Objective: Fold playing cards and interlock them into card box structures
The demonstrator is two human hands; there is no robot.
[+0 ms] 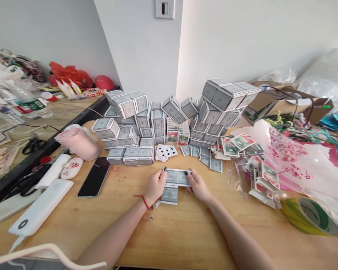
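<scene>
Beneath the fingers [163,177] spreads a pale wooden tabletop [194,232]; beyond them, a white pillar [145,56] bearing a plate [170,9] stands between pale walls [256,41].

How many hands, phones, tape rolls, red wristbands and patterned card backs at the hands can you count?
Hands: 2 (left hand, right hand)
Card backs visible at the hands: 3
Phone: 1
Tape roll: 1
Red wristband: 1
Total: 8

The held cards [175,177] look like smooth paper with a slight shine. The table [191,236] is of pale wood, smooth and softly glossy. The phone [94,178] has a shiny glass face; the white device [42,208] seems smooth plastic, the box [315,108] matt cardboard
</scene>
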